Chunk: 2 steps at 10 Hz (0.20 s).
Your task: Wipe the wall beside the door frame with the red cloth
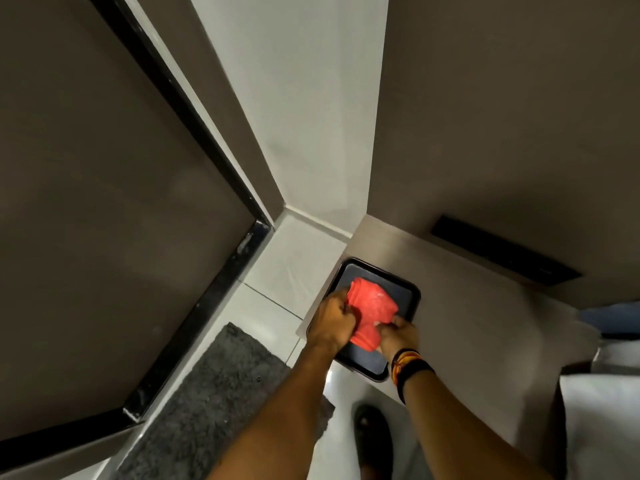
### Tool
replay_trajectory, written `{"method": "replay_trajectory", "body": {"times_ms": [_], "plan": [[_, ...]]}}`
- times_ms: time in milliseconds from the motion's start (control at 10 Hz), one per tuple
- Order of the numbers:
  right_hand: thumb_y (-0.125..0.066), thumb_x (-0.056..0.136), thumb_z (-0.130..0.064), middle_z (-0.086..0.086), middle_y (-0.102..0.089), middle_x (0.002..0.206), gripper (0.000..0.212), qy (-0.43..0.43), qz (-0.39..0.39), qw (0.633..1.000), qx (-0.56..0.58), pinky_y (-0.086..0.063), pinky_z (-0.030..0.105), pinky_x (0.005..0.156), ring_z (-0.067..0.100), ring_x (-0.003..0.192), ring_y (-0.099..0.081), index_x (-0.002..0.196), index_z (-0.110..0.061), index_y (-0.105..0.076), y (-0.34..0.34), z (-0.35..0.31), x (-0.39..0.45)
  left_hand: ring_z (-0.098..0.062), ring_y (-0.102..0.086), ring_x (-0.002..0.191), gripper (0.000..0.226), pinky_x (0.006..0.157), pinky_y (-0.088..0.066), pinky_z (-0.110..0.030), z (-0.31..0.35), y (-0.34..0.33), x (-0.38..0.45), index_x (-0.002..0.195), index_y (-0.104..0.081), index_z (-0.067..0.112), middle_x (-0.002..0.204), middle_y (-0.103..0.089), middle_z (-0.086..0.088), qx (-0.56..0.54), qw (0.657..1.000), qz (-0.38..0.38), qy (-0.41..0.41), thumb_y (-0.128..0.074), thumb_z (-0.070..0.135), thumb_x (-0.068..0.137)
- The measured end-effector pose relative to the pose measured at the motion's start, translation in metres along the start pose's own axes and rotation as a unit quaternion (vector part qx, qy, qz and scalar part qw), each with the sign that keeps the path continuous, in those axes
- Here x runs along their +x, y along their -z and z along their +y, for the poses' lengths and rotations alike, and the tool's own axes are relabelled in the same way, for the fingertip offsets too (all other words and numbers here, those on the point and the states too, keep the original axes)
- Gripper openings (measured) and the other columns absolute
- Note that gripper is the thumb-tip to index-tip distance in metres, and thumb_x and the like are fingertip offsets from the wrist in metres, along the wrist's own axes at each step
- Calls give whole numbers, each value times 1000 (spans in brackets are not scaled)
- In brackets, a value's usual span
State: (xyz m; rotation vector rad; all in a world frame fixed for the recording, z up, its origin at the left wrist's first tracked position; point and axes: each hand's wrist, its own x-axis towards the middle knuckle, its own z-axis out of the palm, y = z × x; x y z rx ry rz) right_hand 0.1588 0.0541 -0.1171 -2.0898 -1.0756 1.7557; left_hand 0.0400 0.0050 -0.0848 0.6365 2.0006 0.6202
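Observation:
The red cloth (pixel 370 308) is bunched up over a dark tray (pixel 405 292) on a low wooden ledge. My left hand (pixel 332 322) grips the cloth's left side. My right hand (pixel 398 334), with dark and orange bands on its wrist, pinches the cloth's lower right edge. The door (pixel 104 202) fills the left, bordered by a black door frame (pixel 194 109). Beside the frame runs a pale wall strip (pixel 304 98) down to the corner. Both hands are well below and to the right of that wall.
A grey mat (pixel 214 396) lies on the white tiled floor (pixel 298 265) by the door's foot. The wooden ledge (pixel 485 323) carries a black slot (pixel 502 252) at its back. A dark shoe (pixel 372 431) shows near the bottom. White fabric (pixel 609 410) sits at the right edge.

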Motion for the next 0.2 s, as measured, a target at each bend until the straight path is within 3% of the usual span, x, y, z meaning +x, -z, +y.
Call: {"method": "replay_trajectory", "body": {"times_ms": [100, 200], "plan": [[-53, 89, 7, 14, -66, 94, 23, 19, -15, 999, -24, -46, 35, 80, 29, 84, -57, 105, 7, -70, -1, 7, 14, -32, -56, 138, 50, 118, -47, -46, -19, -8, 6, 154, -47, 35, 152, -58, -5, 22, 1000, -1, -11, -45, 23, 106], [-47, 98, -6, 26, -61, 135, 41, 54, 5, 991, -125, -48, 44, 104, 42, 122, -59, 137, 3, -56, -2, 5, 1, -27, -35, 156, 53, 129, -30, -41, -28, -9, -7, 164, -27, 34, 170, -33, 0, 102, 993, 25, -51, -35, 32, 111]]}}
